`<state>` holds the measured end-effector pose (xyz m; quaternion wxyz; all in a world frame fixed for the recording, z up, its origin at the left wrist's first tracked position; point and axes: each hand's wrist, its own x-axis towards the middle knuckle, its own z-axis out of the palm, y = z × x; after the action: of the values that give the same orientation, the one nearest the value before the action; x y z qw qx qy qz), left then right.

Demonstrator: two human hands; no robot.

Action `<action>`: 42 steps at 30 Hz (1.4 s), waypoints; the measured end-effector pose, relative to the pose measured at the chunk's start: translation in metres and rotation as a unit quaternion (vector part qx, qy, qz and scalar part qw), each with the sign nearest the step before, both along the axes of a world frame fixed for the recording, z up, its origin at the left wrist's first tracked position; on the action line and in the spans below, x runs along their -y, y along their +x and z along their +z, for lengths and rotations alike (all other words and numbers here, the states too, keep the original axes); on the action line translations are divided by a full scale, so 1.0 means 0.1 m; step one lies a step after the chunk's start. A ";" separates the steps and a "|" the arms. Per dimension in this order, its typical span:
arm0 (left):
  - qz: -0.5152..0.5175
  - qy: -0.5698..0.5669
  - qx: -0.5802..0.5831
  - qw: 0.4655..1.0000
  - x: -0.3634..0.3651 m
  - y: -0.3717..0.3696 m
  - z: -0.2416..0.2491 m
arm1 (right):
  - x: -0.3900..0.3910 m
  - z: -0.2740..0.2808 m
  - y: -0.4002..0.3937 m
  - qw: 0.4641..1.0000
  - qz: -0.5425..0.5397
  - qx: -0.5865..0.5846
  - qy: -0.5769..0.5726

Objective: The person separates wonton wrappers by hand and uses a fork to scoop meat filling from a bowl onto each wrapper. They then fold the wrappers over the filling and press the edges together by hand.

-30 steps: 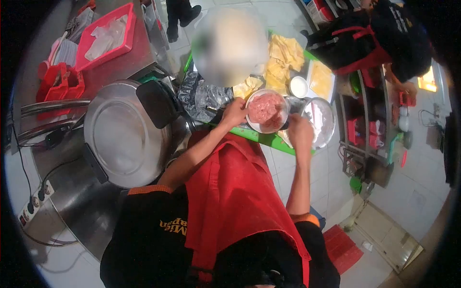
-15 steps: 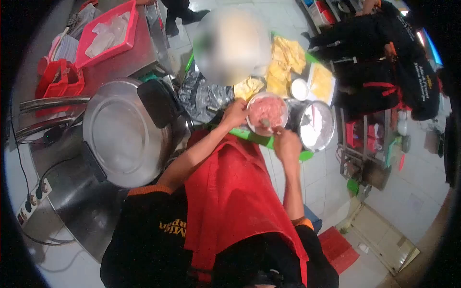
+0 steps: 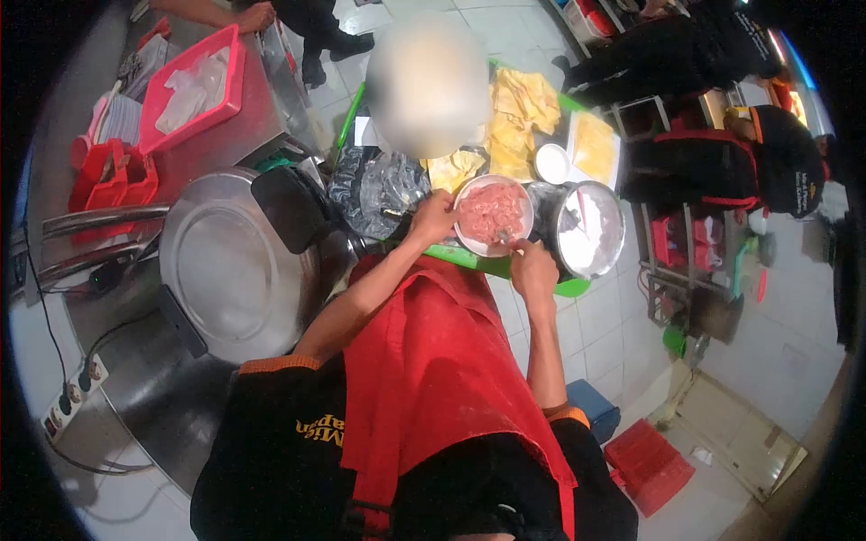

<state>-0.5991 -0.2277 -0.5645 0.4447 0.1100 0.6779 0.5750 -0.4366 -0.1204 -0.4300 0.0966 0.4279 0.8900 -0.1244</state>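
Observation:
A white bowl (image 3: 463, 238) holds pink minced meat (image 3: 492, 211) at the front edge of the green-edged table. My left hand (image 3: 435, 219) grips the bowl's left rim, fingers closed on it. On the other side, my right hand (image 3: 535, 269) is closed around the handle of a spoon (image 3: 503, 236), whose bowl end rests in the meat at the lower right. Yellow wrapper sheets (image 3: 512, 149) lie just behind the bowl. A metal pot (image 3: 616, 225) with white powder and a handle sticking up stands to the right of my right hand.
Behind stand a small white cup (image 3: 552, 163) and a stack of yellow sheets (image 3: 593, 149). Black plastic (image 3: 379, 194) lies left of the bowl. A large metal pot lid (image 3: 236, 261) is beside my left arm. Co-workers (image 3: 708, 162) stand at the right, and another person's hand (image 3: 257, 16) shows top left.
The spoon has moved toward the lower right of the bowl, uncovering more meat. The view has shifted slightly. A co-worker at the right has changed position, and a hand top left shows more.

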 end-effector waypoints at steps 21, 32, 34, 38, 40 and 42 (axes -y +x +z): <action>-0.036 0.016 0.060 0.997 0.03 -0.11 0.06 | 0.16 -0.11 -0.07 0.992 0.109 -0.064 0.029; -0.029 0.017 0.095 0.995 0.12 -0.14 0.07 | 0.09 0.22 0.11 0.994 0.057 -0.096 0.001; -0.013 0.016 0.106 0.994 0.16 -0.17 0.15 | 0.04 0.49 0.15 0.993 0.012 -0.118 -0.009; -0.008 0.016 0.087 0.996 0.26 -0.20 0.27 | -0.05 -0.03 0.26 0.996 0.018 -0.085 -0.035; -0.053 -0.004 0.081 0.995 0.24 -0.24 0.39 | -0.02 -0.26 0.23 0.996 -0.004 -0.076 -0.044; -0.075 -0.004 0.076 0.994 0.29 -0.20 0.47 | -0.01 -0.28 0.33 0.996 -0.018 -0.053 -0.066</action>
<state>-0.6195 -0.2563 -0.5170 0.5371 0.1144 0.6341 0.5444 -0.4035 -0.1194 -0.4579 0.0746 0.4297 0.8758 -0.2069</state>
